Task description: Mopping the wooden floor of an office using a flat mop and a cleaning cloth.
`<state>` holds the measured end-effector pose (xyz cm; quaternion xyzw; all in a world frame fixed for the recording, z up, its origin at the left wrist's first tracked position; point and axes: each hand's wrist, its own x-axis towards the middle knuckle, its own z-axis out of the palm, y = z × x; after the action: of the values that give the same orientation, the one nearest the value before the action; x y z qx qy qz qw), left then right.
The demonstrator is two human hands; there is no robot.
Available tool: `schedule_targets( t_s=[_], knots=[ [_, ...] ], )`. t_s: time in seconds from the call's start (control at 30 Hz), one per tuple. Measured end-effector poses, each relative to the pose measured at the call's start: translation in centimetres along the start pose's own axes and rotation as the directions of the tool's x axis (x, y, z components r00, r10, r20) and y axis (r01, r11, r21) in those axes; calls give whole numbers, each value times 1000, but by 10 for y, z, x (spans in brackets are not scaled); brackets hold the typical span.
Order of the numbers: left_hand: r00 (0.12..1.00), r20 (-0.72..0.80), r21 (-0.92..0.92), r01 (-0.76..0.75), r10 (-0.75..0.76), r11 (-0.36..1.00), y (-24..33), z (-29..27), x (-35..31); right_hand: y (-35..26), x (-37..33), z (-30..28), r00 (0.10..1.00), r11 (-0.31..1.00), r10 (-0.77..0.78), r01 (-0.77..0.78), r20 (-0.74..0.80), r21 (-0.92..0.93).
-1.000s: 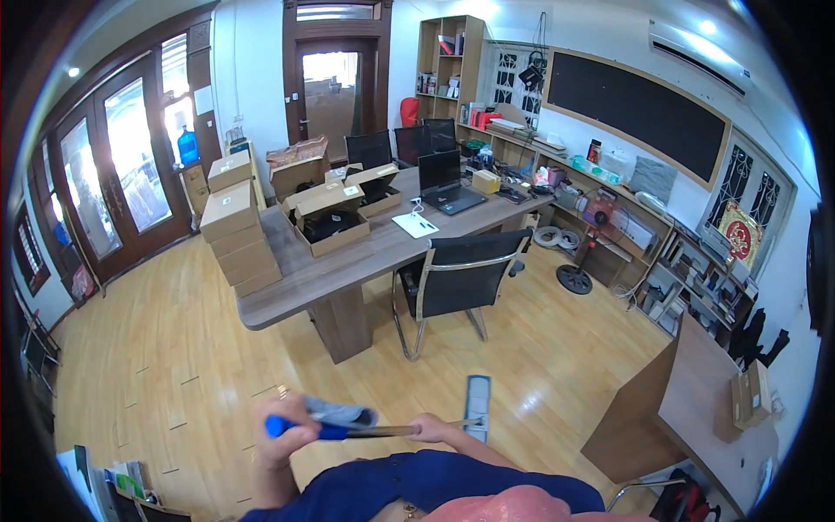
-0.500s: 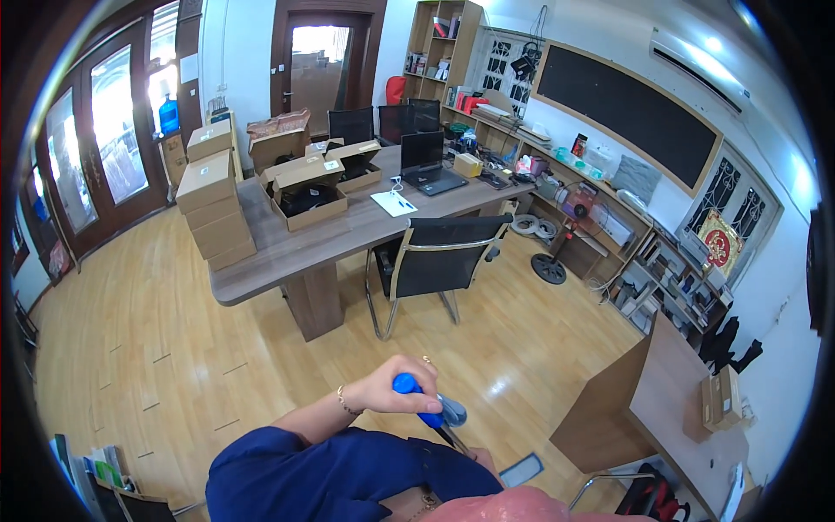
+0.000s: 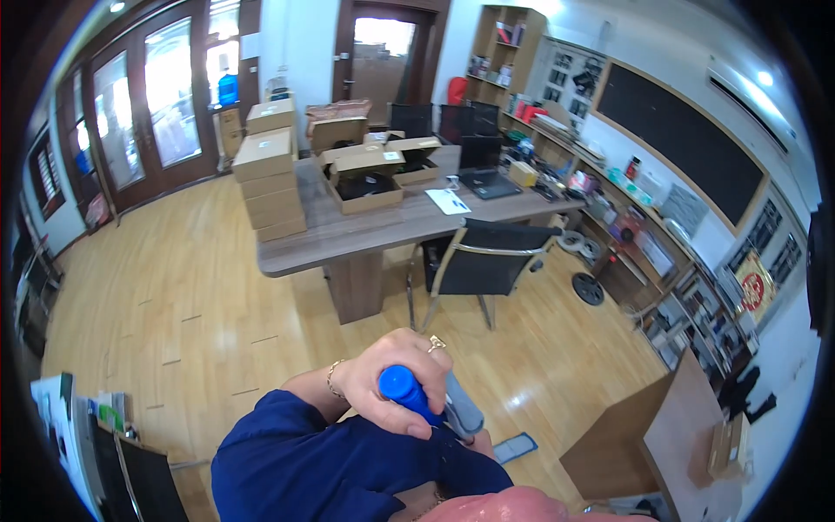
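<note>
My left hand [image 3: 393,383], with a ring and a bracelet, is closed around the blue grip [image 3: 402,389] at the top of a flat mop's pole. Beside that grip is a grey rounded piece [image 3: 465,416], close to the fingers. Lower down, my right hand [image 3: 480,444] shows only in part behind the grey piece; it seems wrapped round the pole, its fingers mostly hidden. The mop's flat grey-blue head [image 3: 515,448] lies on the wooden floor beyond the hands.
A long desk [image 3: 326,248] ahead bears stacked cartons [image 3: 270,187], open boxes and a laptop [image 3: 487,178]. A black chair [image 3: 500,252] stands at its near side. To the right is a brown table [image 3: 687,426]; at lower left, another chair [image 3: 143,461].
The view has swung, so the room sits further right. My left hand and the blue grip have come up closer to the camera, and the mop head appears slightly higher in the picture.
</note>
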<state>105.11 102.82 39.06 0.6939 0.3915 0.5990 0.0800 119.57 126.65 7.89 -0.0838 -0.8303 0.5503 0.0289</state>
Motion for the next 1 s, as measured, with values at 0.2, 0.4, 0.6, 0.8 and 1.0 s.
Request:
schedule_targets(
  t_s=[0.2, 0.4, 0.6, 0.8, 1.0],
  knots=[
    [969, -1, -69, 247, -248, 967, 13, 18, -25, -2, 60, 19, 988, 973, -113, 131, 105, -189],
    [607, -195, -871, 254, -770, 421, -68, 41, -102, 49, 152, 54, 820, 241, 123, -572, 560, 784],
    [449, -250, -880, 265, -858, 395, -136, 53, -142, -43, 70, 8, 897, 865, -331, 163, 293, 475],
    [524, -155, -634, 597, -837, 491, -184, 74, -157, -135, 9, -44, 861, 763, -506, 418, 52, 492],
    [804, -6, 176, 586, -595, 791, -237, 121, -147, -148, -34, -101, 518, 385, -832, 796, -198, 466]
  ],
)
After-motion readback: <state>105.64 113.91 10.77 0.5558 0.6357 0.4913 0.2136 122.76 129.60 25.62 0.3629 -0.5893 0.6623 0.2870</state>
